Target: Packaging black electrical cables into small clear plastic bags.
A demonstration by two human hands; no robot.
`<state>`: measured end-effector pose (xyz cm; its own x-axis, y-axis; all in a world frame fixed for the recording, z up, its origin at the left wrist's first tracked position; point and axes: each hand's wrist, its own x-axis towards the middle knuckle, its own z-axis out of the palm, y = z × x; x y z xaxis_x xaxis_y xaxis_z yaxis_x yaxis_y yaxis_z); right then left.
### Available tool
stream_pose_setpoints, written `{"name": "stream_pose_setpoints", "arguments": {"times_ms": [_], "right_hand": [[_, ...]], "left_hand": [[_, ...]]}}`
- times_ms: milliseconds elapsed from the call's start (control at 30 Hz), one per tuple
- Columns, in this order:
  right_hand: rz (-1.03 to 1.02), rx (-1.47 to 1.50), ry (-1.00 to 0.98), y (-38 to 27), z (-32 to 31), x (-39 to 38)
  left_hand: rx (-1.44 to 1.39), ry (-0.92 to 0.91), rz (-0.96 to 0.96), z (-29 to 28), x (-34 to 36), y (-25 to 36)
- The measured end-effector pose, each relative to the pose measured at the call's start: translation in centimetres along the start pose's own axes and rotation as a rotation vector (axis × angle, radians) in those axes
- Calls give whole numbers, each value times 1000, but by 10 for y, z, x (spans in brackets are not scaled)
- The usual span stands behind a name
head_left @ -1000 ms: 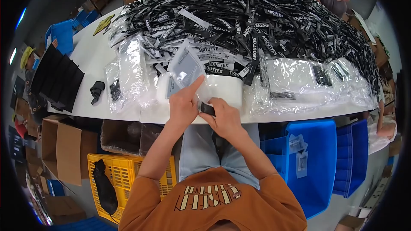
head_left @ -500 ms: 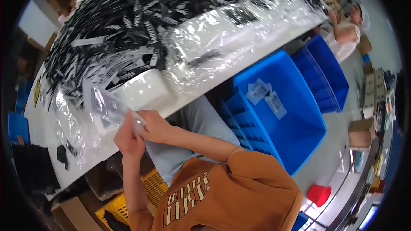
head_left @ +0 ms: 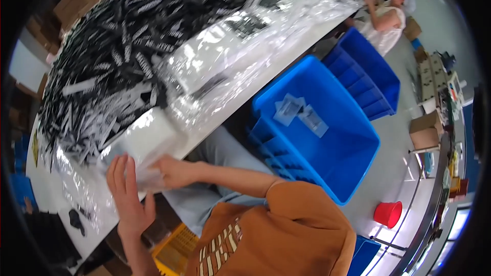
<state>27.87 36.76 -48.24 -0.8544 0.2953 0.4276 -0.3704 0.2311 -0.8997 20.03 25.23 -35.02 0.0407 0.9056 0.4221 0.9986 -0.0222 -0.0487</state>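
Observation:
My left hand (head_left: 129, 202) is raised at the table's near edge with its fingers stretched out and the thumb apart. Close beside it, my right hand (head_left: 176, 171) is closed on a clear plastic bag (head_left: 146, 178), which is smeared by motion. The bag lies between the two hands, and what is inside it cannot be made out. Just beyond them rests a smooth white block-like stack (head_left: 148, 132). Past that spreads a large heap of black and white printed strips (head_left: 117, 30). Clear plastic sheeting (head_left: 79, 184) covers the tabletop left of my left hand.
Right of my legs stands a light-blue bin (head_left: 340, 148) holding clear packets (head_left: 289, 110). A darker blue bin (head_left: 378, 82) is behind it. More plastic bags (head_left: 209, 56) lie along the table edge. A yellow crate (head_left: 176, 250) sits below. Another person (head_left: 386, 20) works at far right.
My left hand has come off the bag and opened, moving left and down. The bag has dropped lower and blurred, still at my right hand. The whole view has shifted slightly.

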Motion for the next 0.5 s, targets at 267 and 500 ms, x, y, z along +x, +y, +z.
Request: {"name": "stream_pose_setpoints", "arguments": {"times_ms": [267,500], "right_hand": [[244,86,-134,-24,-17,-3],[-2,-292,-26,-41,-25,0]], "left_hand": [[-588,-404,-429,12,-16,-40],[-1042,-307,-644,33,-27,-37]]}}
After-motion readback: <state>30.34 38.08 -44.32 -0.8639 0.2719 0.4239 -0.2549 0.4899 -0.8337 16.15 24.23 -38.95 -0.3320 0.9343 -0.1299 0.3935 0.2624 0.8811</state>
